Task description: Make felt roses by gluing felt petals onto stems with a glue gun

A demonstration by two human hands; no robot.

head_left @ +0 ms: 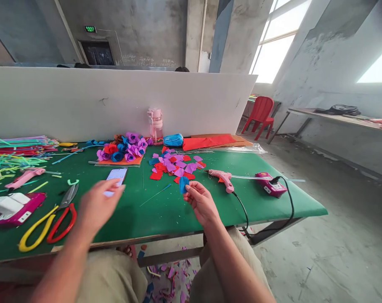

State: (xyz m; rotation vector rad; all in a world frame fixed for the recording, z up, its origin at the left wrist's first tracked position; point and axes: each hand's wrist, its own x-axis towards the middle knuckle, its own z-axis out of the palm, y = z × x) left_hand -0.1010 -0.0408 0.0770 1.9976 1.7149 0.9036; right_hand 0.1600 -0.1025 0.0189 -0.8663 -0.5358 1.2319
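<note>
Between the thumb and fingers of my right hand point(202, 202) is a small blue crepe-paper petal point(184, 185). My left hand point(99, 206) is over the near side of a phone point(118, 174) with a lit screen; motion smears its fingers, and I cannot make out whether it touches the phone. A thin wire stem with a blue tip point(166, 187) lies on the green table between the hands. Beyond my right hand spreads a pile of purple, red and blue petals point(178, 164). To its right rests a pink glue gun point(221, 176) with a clear glue stick.
Large scissors point(71, 195) with yellow and red handles lie left. Paper flowers point(128, 147) are heaped behind the phone, near a pink bottle point(155, 124). Red paper point(210, 142) lies along the white partition point(115, 101). A cable runs from the magenta power strip point(271, 185) over the table edge.
</note>
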